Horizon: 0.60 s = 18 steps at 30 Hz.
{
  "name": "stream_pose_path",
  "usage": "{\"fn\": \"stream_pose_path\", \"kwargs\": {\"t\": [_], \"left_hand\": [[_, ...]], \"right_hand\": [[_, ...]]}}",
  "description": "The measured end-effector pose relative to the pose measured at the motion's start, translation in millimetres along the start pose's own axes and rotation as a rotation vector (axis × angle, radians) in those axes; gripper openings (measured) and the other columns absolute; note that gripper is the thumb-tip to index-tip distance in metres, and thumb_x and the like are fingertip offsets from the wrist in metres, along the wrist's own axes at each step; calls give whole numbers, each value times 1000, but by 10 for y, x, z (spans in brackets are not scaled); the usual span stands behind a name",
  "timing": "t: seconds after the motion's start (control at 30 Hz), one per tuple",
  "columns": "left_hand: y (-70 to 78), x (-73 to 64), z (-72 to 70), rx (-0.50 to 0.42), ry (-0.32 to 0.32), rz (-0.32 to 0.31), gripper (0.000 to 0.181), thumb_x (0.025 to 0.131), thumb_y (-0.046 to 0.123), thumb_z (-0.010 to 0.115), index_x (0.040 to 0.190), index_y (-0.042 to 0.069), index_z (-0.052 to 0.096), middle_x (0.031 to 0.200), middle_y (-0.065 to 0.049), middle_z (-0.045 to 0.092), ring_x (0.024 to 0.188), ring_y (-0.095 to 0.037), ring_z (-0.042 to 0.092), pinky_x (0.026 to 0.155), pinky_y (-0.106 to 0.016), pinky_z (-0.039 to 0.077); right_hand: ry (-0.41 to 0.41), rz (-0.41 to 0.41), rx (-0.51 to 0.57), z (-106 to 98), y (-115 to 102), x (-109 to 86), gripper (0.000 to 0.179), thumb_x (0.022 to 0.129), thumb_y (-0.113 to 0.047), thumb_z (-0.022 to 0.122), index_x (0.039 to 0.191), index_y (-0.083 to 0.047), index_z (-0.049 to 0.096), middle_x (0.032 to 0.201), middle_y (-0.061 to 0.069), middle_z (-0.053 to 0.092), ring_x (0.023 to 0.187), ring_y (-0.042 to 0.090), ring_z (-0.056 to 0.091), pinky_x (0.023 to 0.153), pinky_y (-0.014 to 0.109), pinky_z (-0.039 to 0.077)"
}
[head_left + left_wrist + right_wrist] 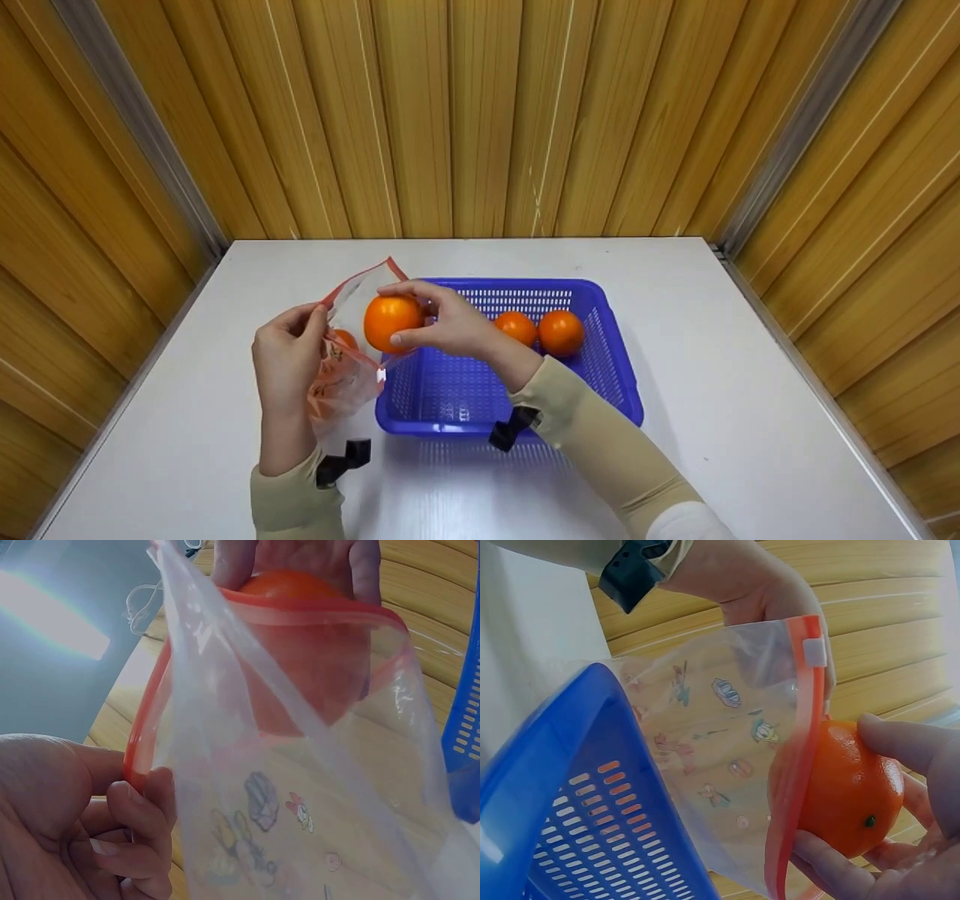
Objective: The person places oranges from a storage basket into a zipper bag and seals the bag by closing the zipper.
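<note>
My left hand (289,356) pinches the red rim of a clear zip bag (366,386) between thumb and fingers, and the bag's mouth gapes. Cartoon prints and a white slider (815,652) show on the bag in the right wrist view. With thumb and fingers spread round it, my right hand (461,322) holds an orange (391,324) at the mouth. In the right wrist view, one side of this orange is behind the red rim. Orange shapes show through the bag's lower part in the head view; how many fruits are inside I cannot tell.
A blue plastic basket (506,429) stands on the white table (735,390), right beside the bag. Two more oranges (561,333) lie at its right end, one partly behind my right wrist. Wood-patterned walls (480,120) enclose the table at the back and sides.
</note>
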<state>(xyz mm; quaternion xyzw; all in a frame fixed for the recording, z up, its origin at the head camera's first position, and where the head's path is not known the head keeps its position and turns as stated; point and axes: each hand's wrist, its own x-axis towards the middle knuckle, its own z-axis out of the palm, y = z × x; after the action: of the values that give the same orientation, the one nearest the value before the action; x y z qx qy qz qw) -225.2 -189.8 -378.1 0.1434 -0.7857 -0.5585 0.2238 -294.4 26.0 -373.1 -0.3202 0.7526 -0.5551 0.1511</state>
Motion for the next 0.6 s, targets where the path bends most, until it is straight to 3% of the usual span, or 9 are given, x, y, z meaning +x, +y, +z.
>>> {"fn": "stream_pose_path", "kwargs": {"t": [0.37,0.6], "left_hand": [[6,-11,5,-7,4,25,22,101,16,65,109,-1,77,68,3,59,50,-7,48,44,-17,40],[12,-6,7,2,12,-8,22,101,17,65,110,1,77,70,2,60,53,-8,50,46,-17,43]], "right_hand": [[-53,15,-20,24,37,7,63,90,-9,79,148,-20,56,151,6,55,127,30,64,101,38,57],[-44,9,-5,2,57,-8,63,91,-10,78,149,-18,55,154,9,52,133,39,59,106,41,55]]}}
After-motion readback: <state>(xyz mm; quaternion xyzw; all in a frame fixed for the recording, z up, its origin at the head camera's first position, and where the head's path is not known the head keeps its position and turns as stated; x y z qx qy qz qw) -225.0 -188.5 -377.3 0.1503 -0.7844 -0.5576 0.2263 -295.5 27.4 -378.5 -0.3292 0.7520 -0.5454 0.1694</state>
